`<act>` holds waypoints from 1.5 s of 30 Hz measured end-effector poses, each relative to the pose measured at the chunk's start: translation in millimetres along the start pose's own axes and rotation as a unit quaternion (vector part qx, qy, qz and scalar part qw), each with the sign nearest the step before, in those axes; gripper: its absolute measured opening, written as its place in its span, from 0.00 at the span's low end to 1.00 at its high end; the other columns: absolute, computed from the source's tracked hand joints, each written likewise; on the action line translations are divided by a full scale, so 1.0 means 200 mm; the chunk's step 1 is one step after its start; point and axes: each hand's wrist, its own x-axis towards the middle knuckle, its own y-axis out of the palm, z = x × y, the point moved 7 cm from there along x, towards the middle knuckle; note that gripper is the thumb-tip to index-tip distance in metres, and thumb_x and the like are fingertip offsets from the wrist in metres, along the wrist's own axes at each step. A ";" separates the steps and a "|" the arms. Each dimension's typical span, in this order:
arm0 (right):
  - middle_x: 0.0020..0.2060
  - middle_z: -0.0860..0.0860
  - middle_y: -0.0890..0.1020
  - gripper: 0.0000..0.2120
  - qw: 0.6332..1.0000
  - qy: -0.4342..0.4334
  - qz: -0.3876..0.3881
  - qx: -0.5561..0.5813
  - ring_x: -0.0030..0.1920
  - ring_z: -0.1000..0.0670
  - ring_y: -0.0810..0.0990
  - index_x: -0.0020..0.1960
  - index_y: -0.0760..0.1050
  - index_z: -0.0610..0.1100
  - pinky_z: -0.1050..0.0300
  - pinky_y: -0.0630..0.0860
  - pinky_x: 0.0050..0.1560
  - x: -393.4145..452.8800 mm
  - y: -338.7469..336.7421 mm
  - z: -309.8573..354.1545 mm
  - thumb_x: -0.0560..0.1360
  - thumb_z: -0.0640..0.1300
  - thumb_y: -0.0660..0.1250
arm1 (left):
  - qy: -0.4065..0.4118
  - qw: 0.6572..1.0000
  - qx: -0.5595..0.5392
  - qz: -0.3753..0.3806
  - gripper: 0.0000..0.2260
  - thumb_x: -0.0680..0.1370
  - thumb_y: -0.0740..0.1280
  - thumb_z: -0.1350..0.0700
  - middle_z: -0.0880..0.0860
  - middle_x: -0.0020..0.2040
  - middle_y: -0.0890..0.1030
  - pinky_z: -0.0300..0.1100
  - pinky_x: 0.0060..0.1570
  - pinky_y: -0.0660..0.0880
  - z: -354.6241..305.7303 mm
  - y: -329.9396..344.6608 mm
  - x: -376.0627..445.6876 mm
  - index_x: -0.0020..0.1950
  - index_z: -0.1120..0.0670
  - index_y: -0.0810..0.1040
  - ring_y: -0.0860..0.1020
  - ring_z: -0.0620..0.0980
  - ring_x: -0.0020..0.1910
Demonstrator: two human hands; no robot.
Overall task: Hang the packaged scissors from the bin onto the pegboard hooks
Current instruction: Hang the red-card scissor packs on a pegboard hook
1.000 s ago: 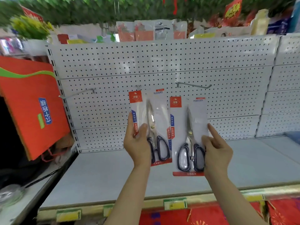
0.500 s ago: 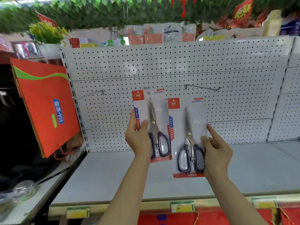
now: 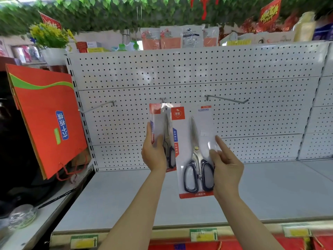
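We're in a shop: white perforated metal pegboard (image 3: 180, 69) with wire hooks (image 3: 227, 99), yellow shelf-edge price labels (image 3: 203, 235), packaged goods up top (image 3: 180, 37).

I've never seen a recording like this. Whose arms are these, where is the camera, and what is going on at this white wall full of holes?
There is no machine here: a person wears a camera on the head, so you see their two bare arms reaching forward. The white wall is a pegboard in a shop, with metal hooks sticking out: a left hook, a middle hook and a right hook. The left hand holds one pack of scissors up at the middle hook; whether it hangs there yet is unclear. The right hand holds a second pack, partly overlapping the first. The grey shelf below them is bare. A red paper bag hangs at the left.
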 end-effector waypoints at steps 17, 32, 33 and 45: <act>0.33 0.46 0.67 0.20 0.999 0.024 0.016 0.030 0.34 0.50 0.62 0.61 0.80 0.52 0.63 0.69 0.37 -0.03 0.36 -0.21 0.75 0.32 0.66 | 0.281 0.910 0.243 0.184 0.29 0.76 0.71 0.46 0.43 0.71 0.69 0.34 0.60 0.60 -0.52 0.01 0.20 0.75 0.49 0.68 0.63 0.47 0.68; 0.42 0.47 0.84 0.05 0.994 0.088 0.052 -0.049 0.43 0.48 0.82 0.49 0.75 0.44 0.50 0.80 0.46 0.21 0.49 -0.48 0.76 0.36 0.63 | 0.273 0.892 0.308 0.189 0.31 0.75 0.72 0.49 0.45 0.72 0.68 0.36 0.58 0.64 -0.38 0.15 0.34 0.76 0.51 0.66 0.63 0.50 0.69; 0.43 0.47 0.84 0.04 0.993 0.085 0.055 -0.061 0.43 0.48 0.82 0.48 0.74 0.43 0.51 0.80 0.45 0.22 0.49 -0.48 0.76 0.36 0.63 | 0.277 0.891 0.307 0.189 0.31 0.75 0.72 0.49 0.46 0.72 0.68 0.36 0.59 0.64 -0.37 0.15 0.34 0.76 0.51 0.66 0.63 0.51 0.69; 0.44 0.50 0.84 0.05 0.977 0.063 0.100 -0.178 0.45 0.51 0.83 0.50 0.80 0.44 0.50 0.81 0.52 0.31 0.46 -0.45 0.75 0.39 0.68 | 0.273 0.889 0.295 0.220 0.34 0.78 0.70 0.49 0.46 0.80 0.58 0.48 0.69 0.68 -0.38 0.14 0.33 0.80 0.49 0.58 0.56 0.51 0.76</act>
